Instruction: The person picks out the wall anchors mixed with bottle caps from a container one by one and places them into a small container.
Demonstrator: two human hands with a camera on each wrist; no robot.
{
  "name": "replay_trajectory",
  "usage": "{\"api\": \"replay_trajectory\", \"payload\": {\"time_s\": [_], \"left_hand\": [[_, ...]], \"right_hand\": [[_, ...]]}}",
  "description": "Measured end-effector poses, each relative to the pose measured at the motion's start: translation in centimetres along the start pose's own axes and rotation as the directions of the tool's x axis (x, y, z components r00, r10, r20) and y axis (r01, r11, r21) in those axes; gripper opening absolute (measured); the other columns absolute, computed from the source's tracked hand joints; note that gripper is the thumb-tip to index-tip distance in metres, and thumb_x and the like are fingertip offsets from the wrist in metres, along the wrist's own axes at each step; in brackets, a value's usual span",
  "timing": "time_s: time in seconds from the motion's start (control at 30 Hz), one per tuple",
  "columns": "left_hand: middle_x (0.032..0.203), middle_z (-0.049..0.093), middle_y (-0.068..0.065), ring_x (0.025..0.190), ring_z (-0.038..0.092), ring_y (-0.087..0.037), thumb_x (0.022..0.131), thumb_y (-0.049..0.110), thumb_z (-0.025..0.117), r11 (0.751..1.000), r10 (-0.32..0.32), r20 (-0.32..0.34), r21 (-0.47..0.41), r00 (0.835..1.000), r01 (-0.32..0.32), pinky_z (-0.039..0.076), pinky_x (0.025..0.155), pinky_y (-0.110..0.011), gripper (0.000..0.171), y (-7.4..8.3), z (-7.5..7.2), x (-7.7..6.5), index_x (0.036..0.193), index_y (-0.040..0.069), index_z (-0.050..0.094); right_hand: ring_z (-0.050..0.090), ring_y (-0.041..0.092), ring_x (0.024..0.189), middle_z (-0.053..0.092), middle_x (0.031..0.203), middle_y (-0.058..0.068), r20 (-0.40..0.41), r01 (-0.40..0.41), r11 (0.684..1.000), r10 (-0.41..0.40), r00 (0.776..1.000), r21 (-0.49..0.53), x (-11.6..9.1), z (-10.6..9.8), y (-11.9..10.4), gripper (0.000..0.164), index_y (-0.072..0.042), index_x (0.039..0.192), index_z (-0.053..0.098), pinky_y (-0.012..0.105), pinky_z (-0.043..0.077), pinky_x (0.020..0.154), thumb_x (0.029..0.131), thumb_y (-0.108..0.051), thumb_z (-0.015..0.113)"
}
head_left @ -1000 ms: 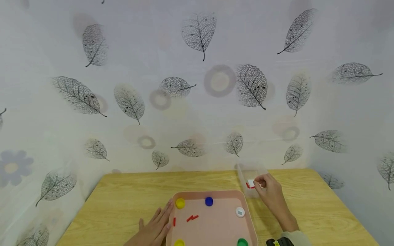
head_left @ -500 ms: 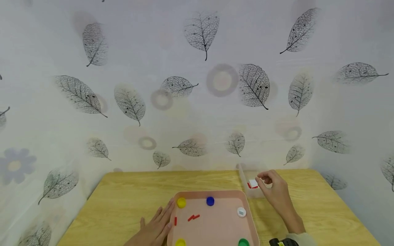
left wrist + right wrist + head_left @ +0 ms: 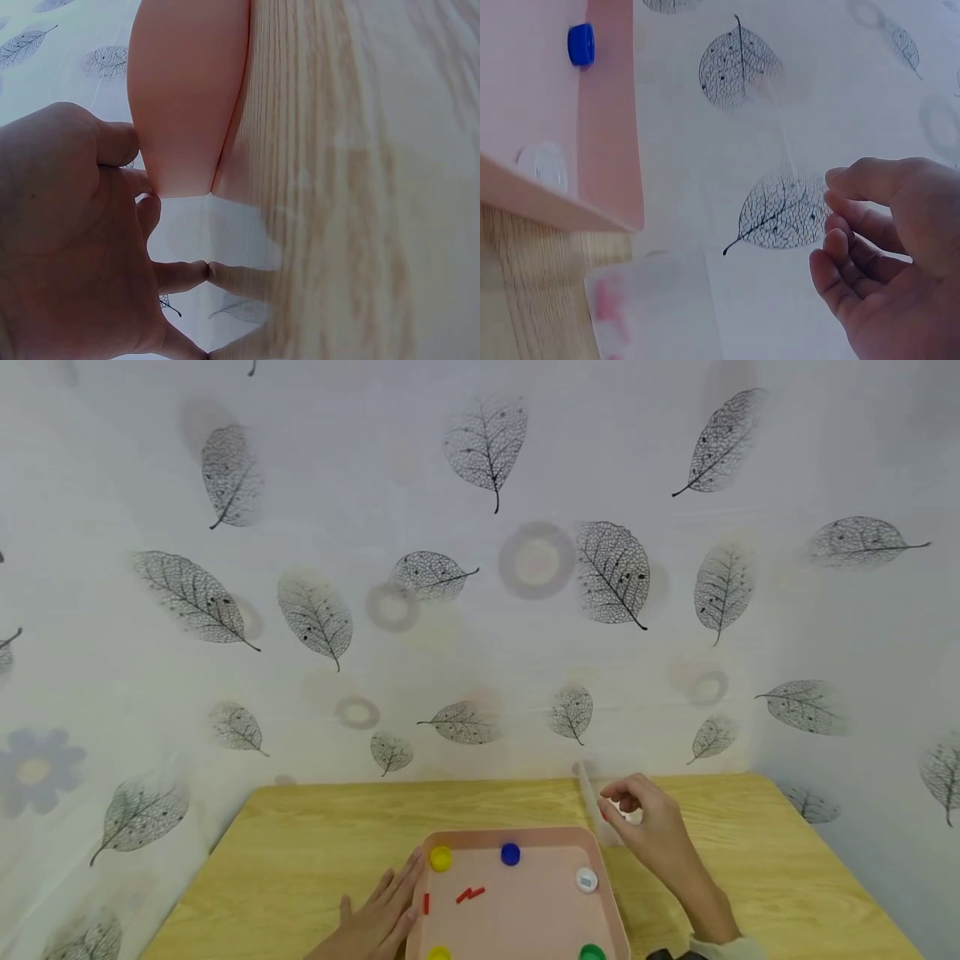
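Note:
My left hand (image 3: 378,914) rests along the left side of a pink tray (image 3: 532,906), its fingers extended. In the left wrist view its fingertips touch the tray's outer wall (image 3: 187,97). My right hand (image 3: 660,843) hovers over a translucent plastic box (image 3: 588,792), with thumb and forefinger close together and bent. The right wrist view shows no object between these fingertips. Small red pieces (image 3: 611,304) show blurred through the box wall. Inside the tray lie short red sticks (image 3: 470,894), one of them (image 3: 426,903) by the left wall.
Around the tray's inside stand yellow caps (image 3: 441,859), a blue cap (image 3: 511,854), a white cap (image 3: 587,881) and a green cap (image 3: 592,952). A wooden table (image 3: 315,827) holds everything. Behind it rises a leaf-patterned wall (image 3: 420,652).
My right hand shifts slightly right, then back left over the box. It now covers most of the white piece and red bits seen inside before. My left hand stays put.

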State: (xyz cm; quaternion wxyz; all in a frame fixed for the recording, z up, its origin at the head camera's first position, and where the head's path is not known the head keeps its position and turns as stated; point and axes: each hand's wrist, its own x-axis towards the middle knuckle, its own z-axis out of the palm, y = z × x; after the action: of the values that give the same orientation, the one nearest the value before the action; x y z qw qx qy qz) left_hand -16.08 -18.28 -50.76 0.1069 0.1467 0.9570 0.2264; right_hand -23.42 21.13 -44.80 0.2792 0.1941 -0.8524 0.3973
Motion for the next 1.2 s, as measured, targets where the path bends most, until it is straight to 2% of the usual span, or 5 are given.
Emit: {"api": "replay_trajectory", "payload": {"time_s": [0.3, 0.57, 0.83, 1.07, 1.2], "left_hand": [[0.159, 0.006, 0.008, 0.139, 0.017, -0.042, 0.099, 0.056, 0.021, 0.999, 0.012, 0.013, -0.033, 1.000, -0.012, -0.005, 0.078, -0.086, 0.060, 0.1, -0.2, -0.2, 0.153, 0.034, 0.005], [0.158, 0.003, 0.010, 0.139, 0.017, -0.041, 0.099, 0.057, 0.020, 1.000, 0.014, 0.017, -0.025, 1.000, -0.013, -0.004, 0.078, -0.086, 0.060, 0.1, -0.3, -0.4, 0.152, 0.035, 0.003], [0.158, 0.006, 0.011, 0.139, 0.016, -0.041, 0.102, 0.050, 0.022, 0.997, 0.055, -0.016, -0.047, 0.998, -0.055, -0.004, 0.078, -0.086, 0.056, -0.1, -0.2, -0.4, 0.153, 0.032, 0.006], [0.158, 0.006, 0.010, 0.139, 0.017, -0.040, 0.103, 0.048, 0.021, 0.998, 0.060, -0.037, -0.032, 0.998, -0.061, -0.003, 0.079, -0.086, 0.055, 0.0, -0.2, -0.6, 0.153, 0.031, 0.007], [0.158, 0.004, 0.011, 0.139, 0.016, -0.040, 0.102, 0.051, 0.020, 0.998, 0.053, -0.025, -0.028, 0.998, -0.054, -0.003, 0.080, -0.086, 0.056, 0.0, -0.2, -0.5, 0.153, 0.033, 0.004]], "right_hand": [[0.051, 0.011, 0.070, 0.058, 0.082, -0.006, 0.060, 0.022, 0.991, -0.030, 0.998, 0.134, 0.0, 1.4, -2.6, 0.012, -0.014, 0.090, 0.066, 0.024, 0.046, 0.061, 0.083, -0.006, 0.072], [0.054, 0.016, 0.071, 0.060, 0.082, 0.002, 0.176, -0.043, 0.978, 0.007, 0.984, 0.206, -0.1, 2.1, -6.6, 0.011, -0.010, 0.089, 0.065, 0.030, 0.049, 0.062, 0.084, -0.001, 0.070], [0.053, 0.006, 0.069, 0.057, 0.081, -0.009, 0.197, 0.014, 0.967, -0.066, 0.978, 0.253, -1.3, 6.0, -4.0, 0.013, -0.016, 0.089, 0.066, 0.026, 0.050, 0.060, 0.082, -0.008, 0.074], [0.055, 0.008, 0.069, 0.062, 0.083, -0.007, 0.272, -0.005, 0.952, -0.083, 0.959, 0.307, -1.9, 7.7, -4.1, 0.007, -0.016, 0.091, 0.066, 0.026, 0.052, 0.060, 0.086, -0.014, 0.071], [0.057, 0.007, 0.064, 0.064, 0.078, -0.009, 0.261, 0.002, 0.952, -0.085, 0.961, 0.305, -2.3, 8.3, -4.1, 0.007, -0.015, 0.087, 0.067, 0.023, 0.051, 0.055, 0.084, -0.014, 0.073]]}}
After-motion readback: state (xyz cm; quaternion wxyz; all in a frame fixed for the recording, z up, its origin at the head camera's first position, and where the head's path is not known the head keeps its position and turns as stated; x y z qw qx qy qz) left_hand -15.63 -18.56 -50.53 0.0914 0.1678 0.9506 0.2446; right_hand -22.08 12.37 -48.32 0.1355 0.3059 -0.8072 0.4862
